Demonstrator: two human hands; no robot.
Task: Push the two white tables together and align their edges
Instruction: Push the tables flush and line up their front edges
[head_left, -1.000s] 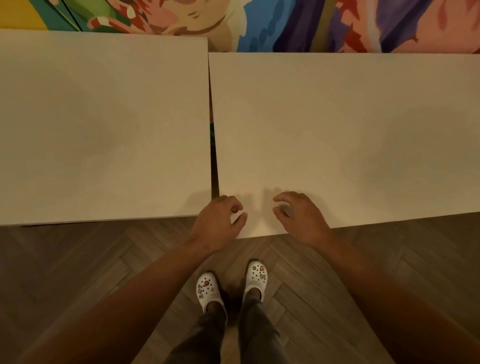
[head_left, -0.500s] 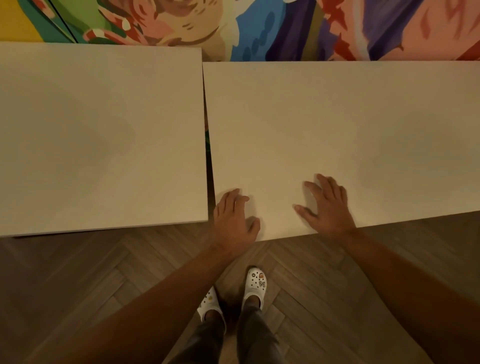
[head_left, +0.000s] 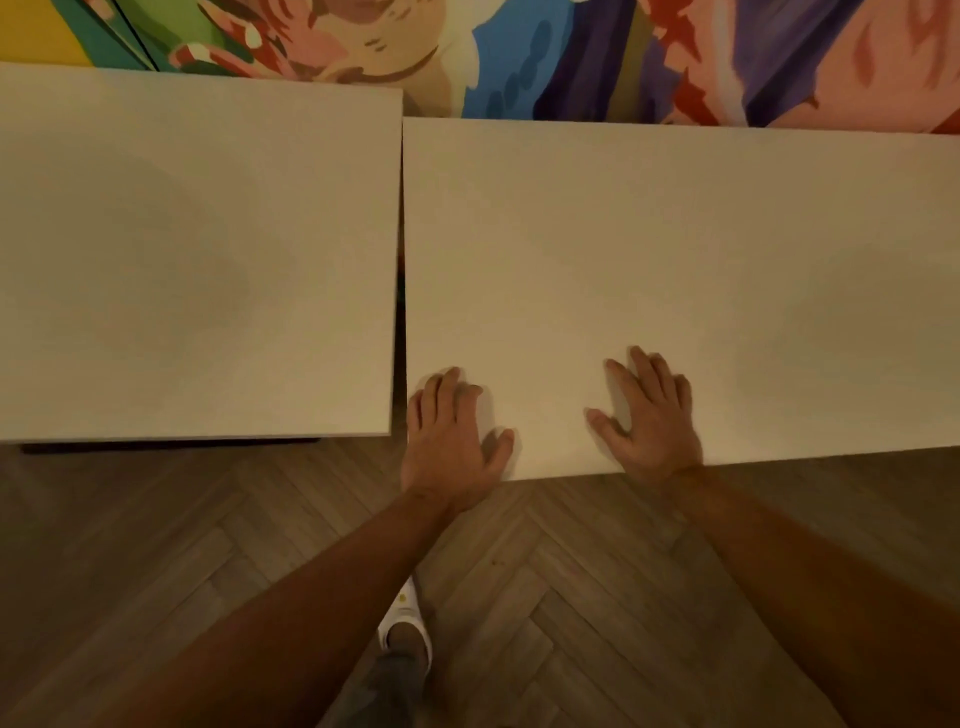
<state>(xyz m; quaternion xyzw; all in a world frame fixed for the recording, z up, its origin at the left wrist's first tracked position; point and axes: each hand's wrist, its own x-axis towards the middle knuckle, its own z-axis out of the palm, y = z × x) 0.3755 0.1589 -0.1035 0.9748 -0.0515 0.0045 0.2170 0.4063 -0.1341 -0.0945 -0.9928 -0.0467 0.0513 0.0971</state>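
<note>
Head view: both hands lie flat, fingers straight, on the right desk (head_left: 675, 270) at its near edge, holding nothing. The left hand (head_left: 449, 441) rests at that desk's near-left corner; the right hand (head_left: 649, 421) rests further right along the same edge. The left desk (head_left: 197, 260) stands just left of the left hand, across a narrow gap, its edges set further away. A white shoe (head_left: 408, 621) shows below the left forearm on the wood floor (head_left: 571, 597).

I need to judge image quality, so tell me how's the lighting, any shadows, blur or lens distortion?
Head view: dim, warm light; soft shadows beside the left hand and right hand on the right table; no glare; slightly soft throughout; wide-angle bend bows the left table edges.
</note>
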